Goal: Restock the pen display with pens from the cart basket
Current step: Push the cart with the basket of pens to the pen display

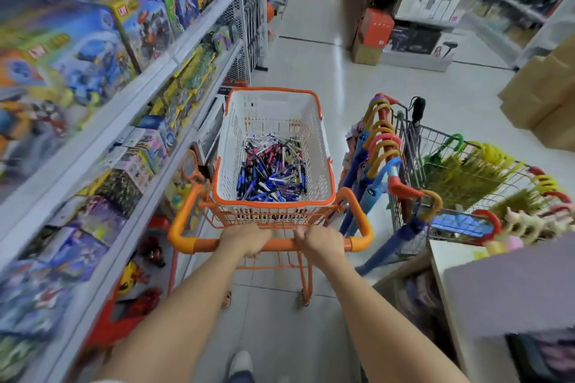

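An orange cart (183,227) stands in the aisle straight ahead of me. On it rests a white basket with an orange rim (314,146). A heap of blue, black, pink and white pens (270,172) covers the basket's bottom. My left hand (245,239) grips the orange handle bar left of centre. Just to its right, my right hand (322,242) grips the same bar. No pen display shows in this view.
Toy-box shelves (130,109) line the left side close to the cart. On the right stands a wire cart (460,183) hung with umbrellas (382,146). Cardboard boxes (541,93) sit at far right, a white counter (451,261) near right. The tiled aisle (311,28) runs ahead.
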The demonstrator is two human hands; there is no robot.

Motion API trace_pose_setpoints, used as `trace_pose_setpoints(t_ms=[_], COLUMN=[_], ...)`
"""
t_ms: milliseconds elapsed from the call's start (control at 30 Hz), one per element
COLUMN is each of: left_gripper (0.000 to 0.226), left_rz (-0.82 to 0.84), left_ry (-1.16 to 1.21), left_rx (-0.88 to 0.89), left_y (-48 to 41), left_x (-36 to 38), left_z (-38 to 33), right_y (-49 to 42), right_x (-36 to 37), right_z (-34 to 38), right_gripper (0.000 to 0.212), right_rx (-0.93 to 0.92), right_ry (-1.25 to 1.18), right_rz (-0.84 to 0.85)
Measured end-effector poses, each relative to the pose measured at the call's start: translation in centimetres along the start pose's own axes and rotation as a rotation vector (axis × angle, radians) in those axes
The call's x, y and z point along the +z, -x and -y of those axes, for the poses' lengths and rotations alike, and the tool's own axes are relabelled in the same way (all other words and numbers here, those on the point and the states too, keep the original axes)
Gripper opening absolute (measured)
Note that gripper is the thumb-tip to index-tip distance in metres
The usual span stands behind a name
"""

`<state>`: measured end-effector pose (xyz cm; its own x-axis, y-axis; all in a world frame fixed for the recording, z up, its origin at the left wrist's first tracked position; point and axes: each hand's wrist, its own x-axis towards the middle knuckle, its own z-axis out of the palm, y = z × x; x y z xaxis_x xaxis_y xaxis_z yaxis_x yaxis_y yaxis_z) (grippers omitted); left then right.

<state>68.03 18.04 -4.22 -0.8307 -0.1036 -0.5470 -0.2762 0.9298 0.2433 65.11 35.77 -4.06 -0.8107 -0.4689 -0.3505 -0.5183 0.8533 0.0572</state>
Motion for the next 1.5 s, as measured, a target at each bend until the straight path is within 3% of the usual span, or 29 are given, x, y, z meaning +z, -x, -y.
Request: trace_pose_setpoints(t_ms=[167,300,433,833,1067,1333,1500], left_gripper=[0.055,0.055,0.054,0.057,0.054,0.053,0.041], left_rz=[0.022,0.052,0.075,0.049,0.089,0.15,0.21], left_ry=[0.036,0.043,0.034,0.025,-0.019,0.076,0.182], left_rx=[-0.025,-0.007,0.001,0.063,0.104,0.079,0.096], left_y=[5.5,10.2,14.8,28.9,37.5,47.5,53.8], left_x=[4.3,7.3,10.8,21.0,27.1,34.3,38.8], left_z=[0.9,1.4,2.3,2.5,3.0,3.2,2.4], right_y=[6.6,10.9,15.7,32.8,43.0,54.4,62.6], right_x=[2.3,5.3,7.9,12.8,15.8,19.3,21.6], right_z=[2.5,4.3,6.3,11.3,14.4,17.2,19.0], right_gripper=[0.016,0.037,0.044,0.037,0.039,0.043,0.043], right_rx=[0.08,0.199,0.221,0.238,0.337,0.365,0.411], right_ry=[-0.112,-0.234,-0.229,-0.191,-0.3,-0.36,-0.432], right_rz=[0.026,-0.014,-0.009,0.016,0.052,0.259,0.204])
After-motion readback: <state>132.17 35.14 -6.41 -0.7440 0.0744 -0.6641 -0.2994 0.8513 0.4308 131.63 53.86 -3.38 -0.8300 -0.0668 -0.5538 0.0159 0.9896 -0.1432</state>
